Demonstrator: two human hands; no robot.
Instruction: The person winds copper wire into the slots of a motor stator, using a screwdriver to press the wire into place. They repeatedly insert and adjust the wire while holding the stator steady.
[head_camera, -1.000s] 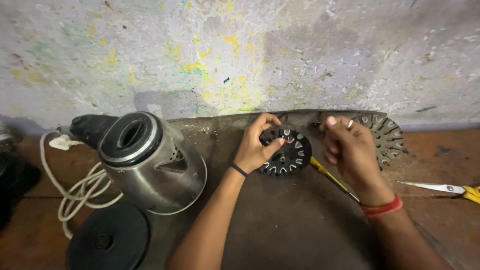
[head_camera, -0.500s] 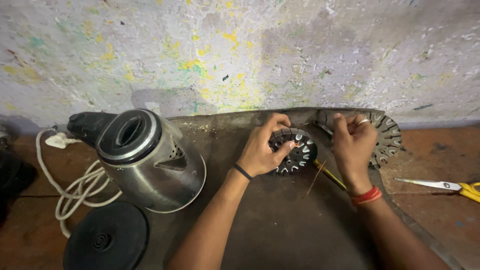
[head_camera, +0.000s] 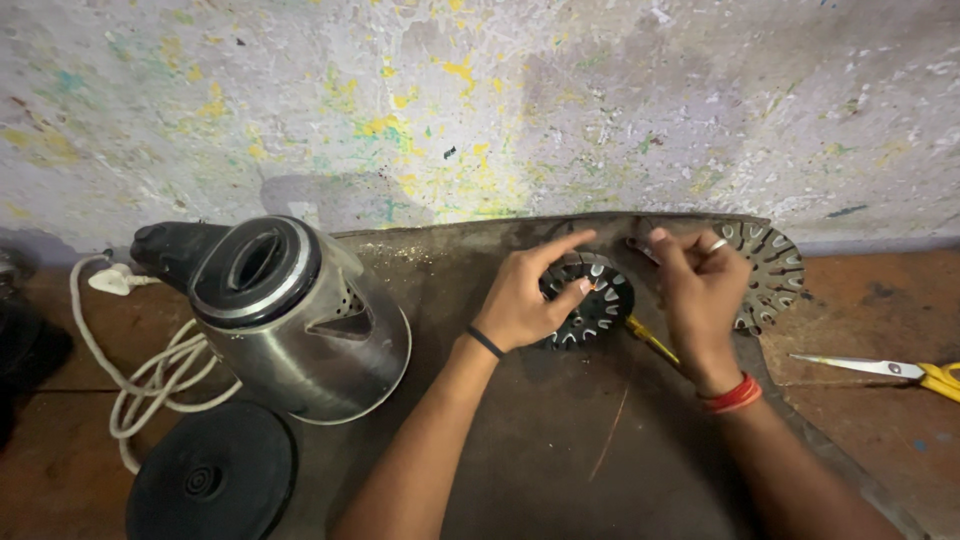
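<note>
Left hand (head_camera: 525, 300) resting on a round black toothed ring (head_camera: 590, 300), thumb and fingers gripping its left edge, ring flat on the dark mat (head_camera: 560, 440) and poking out to the right of the hand. Right hand (head_camera: 700, 290) just beside the ring, fingers curled and pinched near a thin strand; cannot tell what sits inside the pinch. Second toothed ring (head_camera: 770, 270) lying just behind the right hand, partly hidden. Yellow-handled screwdriver (head_camera: 650, 340) on the mat between both hands. Shiny metal kettle (head_camera: 300, 320) tipped on its side, well left of the hands, white cord (head_camera: 150, 380) and round black base (head_camera: 212, 480) near it. Scissors (head_camera: 880, 368) far right on the bench (head_camera: 880, 450).
</note>
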